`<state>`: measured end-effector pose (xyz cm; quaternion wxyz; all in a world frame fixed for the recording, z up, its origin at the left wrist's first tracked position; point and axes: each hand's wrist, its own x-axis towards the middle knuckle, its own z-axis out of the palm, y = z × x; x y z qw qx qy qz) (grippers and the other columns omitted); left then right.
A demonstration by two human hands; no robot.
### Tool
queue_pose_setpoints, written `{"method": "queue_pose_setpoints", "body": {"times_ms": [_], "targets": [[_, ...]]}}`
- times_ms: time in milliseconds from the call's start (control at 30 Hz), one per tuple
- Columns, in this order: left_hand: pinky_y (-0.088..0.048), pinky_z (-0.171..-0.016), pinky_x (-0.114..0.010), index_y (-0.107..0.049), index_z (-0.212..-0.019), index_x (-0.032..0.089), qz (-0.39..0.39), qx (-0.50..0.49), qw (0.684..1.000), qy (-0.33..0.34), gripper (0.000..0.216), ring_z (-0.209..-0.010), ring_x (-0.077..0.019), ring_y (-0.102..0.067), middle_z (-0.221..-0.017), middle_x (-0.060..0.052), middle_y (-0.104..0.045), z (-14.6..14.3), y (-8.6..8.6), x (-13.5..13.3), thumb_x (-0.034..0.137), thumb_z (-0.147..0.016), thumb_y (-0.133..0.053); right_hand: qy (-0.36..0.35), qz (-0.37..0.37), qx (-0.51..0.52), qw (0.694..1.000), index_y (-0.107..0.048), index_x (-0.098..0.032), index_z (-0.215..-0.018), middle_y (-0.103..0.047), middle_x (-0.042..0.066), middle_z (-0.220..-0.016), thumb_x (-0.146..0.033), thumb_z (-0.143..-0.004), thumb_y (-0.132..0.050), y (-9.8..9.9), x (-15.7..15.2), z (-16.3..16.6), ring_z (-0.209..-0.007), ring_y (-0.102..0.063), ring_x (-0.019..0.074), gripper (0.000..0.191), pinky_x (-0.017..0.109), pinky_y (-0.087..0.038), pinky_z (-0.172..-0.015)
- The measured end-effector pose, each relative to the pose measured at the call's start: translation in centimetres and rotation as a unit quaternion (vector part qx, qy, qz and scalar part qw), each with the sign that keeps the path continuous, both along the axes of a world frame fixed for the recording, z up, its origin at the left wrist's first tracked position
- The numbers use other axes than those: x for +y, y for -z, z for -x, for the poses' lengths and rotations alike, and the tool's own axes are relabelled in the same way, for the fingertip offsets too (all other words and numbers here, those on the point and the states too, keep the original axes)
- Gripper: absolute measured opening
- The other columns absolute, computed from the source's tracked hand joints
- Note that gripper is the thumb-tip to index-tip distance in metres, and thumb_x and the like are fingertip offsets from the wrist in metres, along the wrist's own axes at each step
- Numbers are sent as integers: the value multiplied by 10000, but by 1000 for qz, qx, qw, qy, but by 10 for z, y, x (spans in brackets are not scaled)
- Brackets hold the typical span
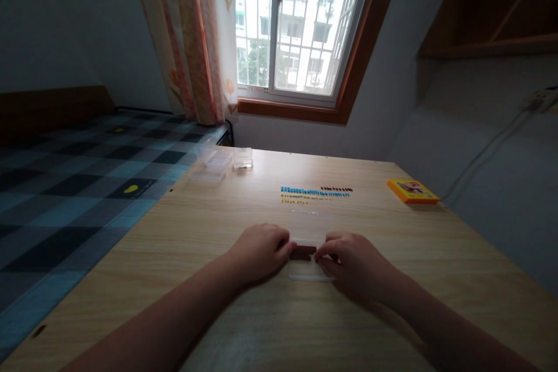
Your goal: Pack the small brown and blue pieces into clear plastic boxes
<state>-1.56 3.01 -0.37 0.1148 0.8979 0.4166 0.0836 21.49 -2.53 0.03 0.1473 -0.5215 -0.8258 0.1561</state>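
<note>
A clear plastic box (300,272) lies on the table between my hands, its transparent lid (311,225) folded back on the far side. Rows of small dark brown pieces (303,251) sit inside the box. My left hand (261,251) has its fingers curled, with the thumb and fingertips at the box's left edge beside the brown rows. At the right end of these rows, my right hand (351,253) pinches with thumb and forefinger; whatever is between the fingertips is too small to make out.
Beyond the box are rows of small blue pieces (300,190), yellow pieces (294,200) and dark red pieces (336,189). Clear containers (211,165) and a small clear box (243,158) stand back left. A yellow-orange box (412,191) lies at the right edge. A checked bed (87,186) adjoins the left.
</note>
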Motion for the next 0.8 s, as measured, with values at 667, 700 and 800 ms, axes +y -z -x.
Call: {"method": "queue_pose_setpoints", "body": {"times_ms": [667, 700, 800], "targets": [[-392, -633, -301, -662, -737, 201, 14, 0, 1000, -1, 336, -730, -208, -630, -802, -58, -717, 1, -4, -1, 381, -940, -464, 19, -5, -7, 1000, -788, -270, -857, -704, -10, -809, -183, -805, -625, -2, 1, 3, -695, -601, 121, 192, 231, -381, -653], [-392, -634, -302, -664, -737, 201, 14, 1, 1000, -2, 338, -731, -210, -630, -799, -58, -716, 1, -4, -1, 382, -940, -463, 18, -4, -5, 1000, -789, -268, -860, -705, -9, -809, -177, -799, -624, -3, 1, 3, -694, -602, 122, 198, 232, -381, -655], [-385, -629, -302, -665, -730, 203, 15, 1, 1000, -6, 346, -722, -209, -623, -782, -53, -712, 0, -5, -1, 388, -940, -462, 16, -2, 1, 1000, -788, -256, -845, -702, -5, -791, -161, -788, -614, -5, 1, 5, -684, -599, 124, 207, 233, -379, -649]]}}
